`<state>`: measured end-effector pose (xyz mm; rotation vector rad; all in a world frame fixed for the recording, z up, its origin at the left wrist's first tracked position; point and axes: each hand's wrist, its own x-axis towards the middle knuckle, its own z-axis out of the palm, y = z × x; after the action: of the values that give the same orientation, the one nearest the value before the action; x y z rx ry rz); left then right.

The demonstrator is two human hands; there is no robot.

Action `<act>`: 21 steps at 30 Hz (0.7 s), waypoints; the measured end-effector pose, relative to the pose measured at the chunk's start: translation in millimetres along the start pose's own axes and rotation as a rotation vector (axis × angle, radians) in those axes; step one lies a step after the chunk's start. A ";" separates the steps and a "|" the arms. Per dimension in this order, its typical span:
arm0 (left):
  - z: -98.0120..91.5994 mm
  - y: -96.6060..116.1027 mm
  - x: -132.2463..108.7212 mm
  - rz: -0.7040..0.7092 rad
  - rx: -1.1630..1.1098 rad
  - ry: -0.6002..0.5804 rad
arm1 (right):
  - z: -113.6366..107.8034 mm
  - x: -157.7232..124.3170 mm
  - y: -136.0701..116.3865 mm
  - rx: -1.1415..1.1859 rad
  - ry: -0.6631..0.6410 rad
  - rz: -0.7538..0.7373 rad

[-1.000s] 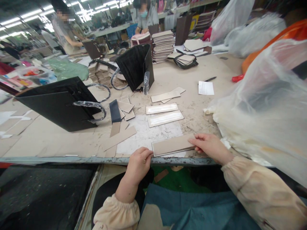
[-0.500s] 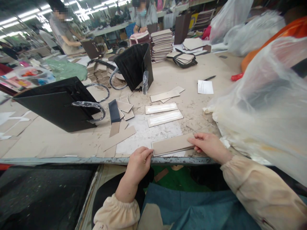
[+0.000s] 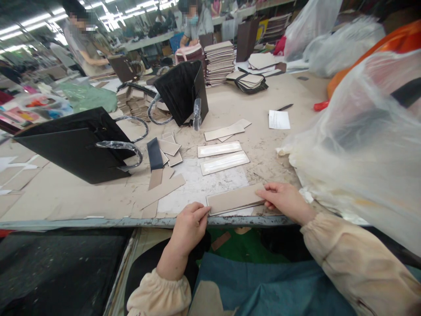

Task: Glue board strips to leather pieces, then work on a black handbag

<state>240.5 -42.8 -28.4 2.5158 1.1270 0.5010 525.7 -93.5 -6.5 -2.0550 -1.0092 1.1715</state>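
A long beige strip (image 3: 235,199) with a dark edge lies at the front of the table, over a white patch. It looks like two layers, slightly parted at the right end. My right hand (image 3: 284,199) pinches that right end between thumb and fingers. At the lower left corner, my left hand (image 3: 190,223) has its fingers curled, with the fingertips on the strip's edge. Just beyond lie two strips, a nearer one (image 3: 225,163) and a farther one (image 3: 219,149), both with a shiny white band along the middle. Two plain strips (image 3: 224,131) overlap behind them.
Left of the strips lie several small pieces (image 3: 170,147) and a black bag (image 3: 72,151) with wrapped handles. A second black bag (image 3: 180,94) stands farther back. A large plastic bag (image 3: 362,145) bulges at the right. Stacked panels (image 3: 219,63) and co-workers are beyond.
The left fingertips have shifted slightly onto the strip's corner. The right hand keeps its pinch. The whole view has moved a little, so things appear slightly farther left.
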 end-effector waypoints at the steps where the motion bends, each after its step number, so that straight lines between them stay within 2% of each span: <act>1: 0.3 -0.3 0.0 0.006 0.007 -0.004 | 0.1 -0.1 -0.2 0.003 0.000 0.002; 10: 0.0 -0.2 -0.1 0.039 0.074 -0.024 | 0.2 0.5 3.1 -0.033 -0.007 -0.011; 14: -0.3 1.2 1.7 0.047 0.081 -0.049 | -2.9 -1.4 2.0 -0.058 -0.003 -0.071; 21: 2.2 -1.0 3.8 0.050 0.101 -0.056 | -10.2 -0.5 2.0 -0.389 0.138 -0.282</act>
<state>243.2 -39.7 -30.1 2.6333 1.0975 0.3935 535.2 -96.0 -3.1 -2.1515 -1.4922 0.7209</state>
